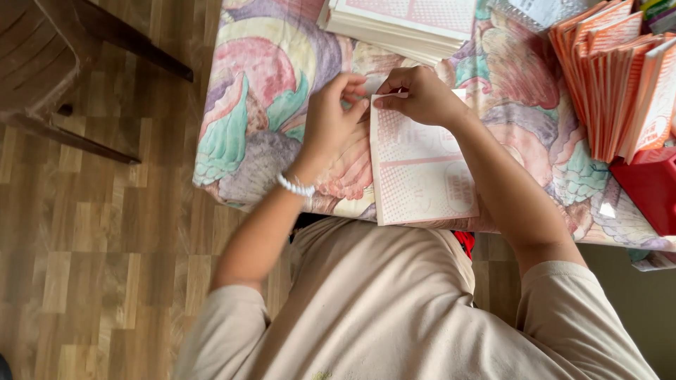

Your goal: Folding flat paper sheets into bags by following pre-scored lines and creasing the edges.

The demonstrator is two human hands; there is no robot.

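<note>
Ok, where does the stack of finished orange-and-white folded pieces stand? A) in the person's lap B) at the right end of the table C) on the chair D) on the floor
B: the orange-and-white folded pieces stand upright at the right end of the table, beside a red box.

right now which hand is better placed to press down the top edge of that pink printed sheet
Right, likely. The right hand already rests its fingertips on the far edge of the pink printed sheet. The left hand sits beside the sheet's left corner, over the flowered cloth.
</note>
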